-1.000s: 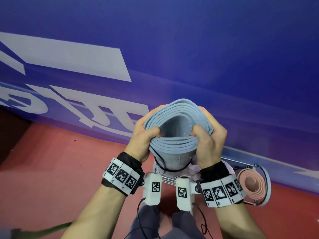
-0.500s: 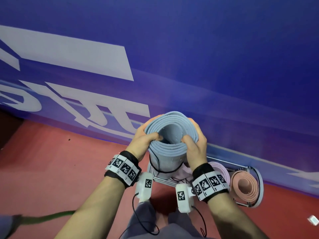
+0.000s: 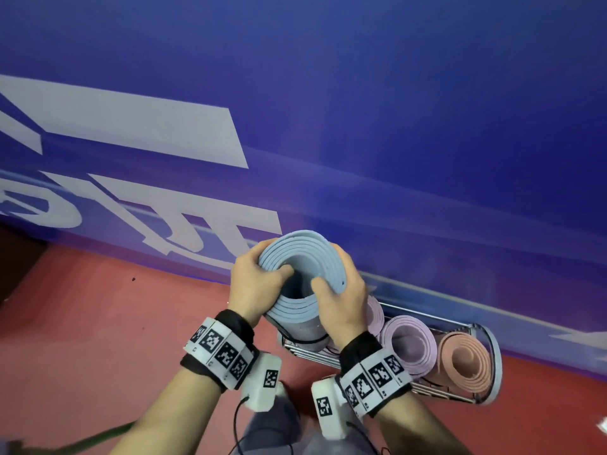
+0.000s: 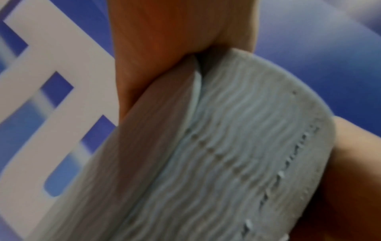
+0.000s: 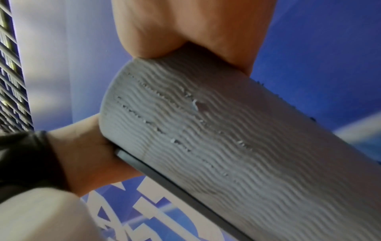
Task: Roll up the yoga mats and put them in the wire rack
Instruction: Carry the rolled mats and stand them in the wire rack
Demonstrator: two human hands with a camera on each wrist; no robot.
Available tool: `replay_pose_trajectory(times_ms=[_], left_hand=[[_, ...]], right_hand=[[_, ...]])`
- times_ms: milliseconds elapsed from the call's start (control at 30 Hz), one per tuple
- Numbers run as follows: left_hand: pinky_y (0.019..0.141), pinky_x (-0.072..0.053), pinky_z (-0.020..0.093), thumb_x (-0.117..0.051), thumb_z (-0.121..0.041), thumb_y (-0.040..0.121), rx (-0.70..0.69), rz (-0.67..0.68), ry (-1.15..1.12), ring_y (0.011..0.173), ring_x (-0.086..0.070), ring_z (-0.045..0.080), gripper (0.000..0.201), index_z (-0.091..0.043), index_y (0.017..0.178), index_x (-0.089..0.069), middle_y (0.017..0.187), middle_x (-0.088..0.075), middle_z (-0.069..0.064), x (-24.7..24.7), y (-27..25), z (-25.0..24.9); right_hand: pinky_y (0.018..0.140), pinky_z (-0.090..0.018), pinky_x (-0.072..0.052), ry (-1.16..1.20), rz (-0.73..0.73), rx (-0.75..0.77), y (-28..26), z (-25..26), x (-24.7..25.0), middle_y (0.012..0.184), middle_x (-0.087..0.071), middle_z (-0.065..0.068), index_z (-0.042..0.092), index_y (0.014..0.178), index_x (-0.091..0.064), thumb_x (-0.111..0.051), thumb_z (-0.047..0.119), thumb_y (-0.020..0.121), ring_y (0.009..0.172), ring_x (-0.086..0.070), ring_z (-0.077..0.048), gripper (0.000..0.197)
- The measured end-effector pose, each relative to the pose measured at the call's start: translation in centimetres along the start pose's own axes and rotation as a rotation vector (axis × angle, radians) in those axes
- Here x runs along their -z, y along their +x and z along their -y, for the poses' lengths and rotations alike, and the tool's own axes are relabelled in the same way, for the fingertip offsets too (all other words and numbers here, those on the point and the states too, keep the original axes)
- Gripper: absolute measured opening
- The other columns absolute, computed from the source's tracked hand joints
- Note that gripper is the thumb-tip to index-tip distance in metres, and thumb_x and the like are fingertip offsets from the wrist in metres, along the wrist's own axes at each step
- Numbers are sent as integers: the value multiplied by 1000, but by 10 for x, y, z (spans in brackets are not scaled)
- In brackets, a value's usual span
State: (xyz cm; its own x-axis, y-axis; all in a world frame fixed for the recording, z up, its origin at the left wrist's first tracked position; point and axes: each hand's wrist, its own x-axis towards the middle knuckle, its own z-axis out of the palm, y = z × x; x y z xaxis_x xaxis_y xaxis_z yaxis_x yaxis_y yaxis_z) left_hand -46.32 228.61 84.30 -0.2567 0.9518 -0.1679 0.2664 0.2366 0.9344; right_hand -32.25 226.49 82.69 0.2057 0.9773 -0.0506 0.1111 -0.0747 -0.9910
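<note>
Both hands grip the rolled blue-grey mat (image 3: pixel 300 254) upright: the left hand (image 3: pixel 253 287) and right hand (image 3: pixel 341 297) hook thumbs inside its coil. Its lower end sits in the wire rack (image 3: pixel 492 356), lower than before, beside the lilac mat (image 3: pixel 409 343) and pink mat (image 3: pixel 464 359).

A blue banner (image 3: pixel 394 110) fills the upper part of the head view, from nine o'clock across to three o'clock. White lettering (image 3: pixel 131 133) runs over it at the nine and ten o'clock side, the strokes large and partly cut off by the edge. A pale stripe (image 3: pixel 460 300) follows the banner's lower edge down toward four o'clock. Below it lies a red floor (image 3: pixel 98 339), spreading from eight o'clock to five o'clock. A green strip (image 3: pixel 98 436), blurred, lies on the floor at seven o'clock. A small dark speck (image 3: pixel 133 279) sits on the floor near nine o'clock. At the four o'clock edge a white scrap (image 3: pixel 602 423) shows, too small to tell.
</note>
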Motion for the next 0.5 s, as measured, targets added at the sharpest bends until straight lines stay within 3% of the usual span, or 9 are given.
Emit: replay_pose_trajectory(times_ms=[67,200,333,400,500], left_hand=[[83,-57,34,-68,-12,68,9,8,-17,88,-71,13,39,-25,104,-74,91,-76,-8,9,-3,5],[85,-58,40,-64,-16,66,39,-7,-46,88,-71,17,41,-26,104,-75,91,-77,-6,12,-8,14],[84,-56,32,-63,-16,65,38,19,-35,87,-71,12,39,-35,97,-73,89,-76,-11,0,-8,17],[84,-55,29,-63,-18,64,29,22,-20,87,-70,11,38,-35,97,-72,89,-76,-11,-9,0,22],[83,-53,20,-64,-15,68,37,54,0,87,-68,4,39,-22,106,-71,92,-74,-11,-28,12,32]], right_hand=[[87,-14,-48,4,22,-21,-6,0,-9,108,-68,20,29,124,-61,-57,17,66,101,-62,4,59],[95,-26,-52,19,52,-53,-11,-12,-12,117,-67,13,29,129,-59,-56,16,67,109,-62,-3,64],[98,-32,-51,21,56,-61,-8,-24,-2,122,-66,7,22,132,-57,-55,15,69,114,-61,-9,63],[96,-28,-51,35,61,-56,-1,-26,2,121,-66,3,17,131,-56,-53,10,69,112,-61,-8,63],[88,-13,-47,67,51,-112,12,-35,10,116,-66,4,12,128,-56,-49,6,69,103,-61,3,60]])
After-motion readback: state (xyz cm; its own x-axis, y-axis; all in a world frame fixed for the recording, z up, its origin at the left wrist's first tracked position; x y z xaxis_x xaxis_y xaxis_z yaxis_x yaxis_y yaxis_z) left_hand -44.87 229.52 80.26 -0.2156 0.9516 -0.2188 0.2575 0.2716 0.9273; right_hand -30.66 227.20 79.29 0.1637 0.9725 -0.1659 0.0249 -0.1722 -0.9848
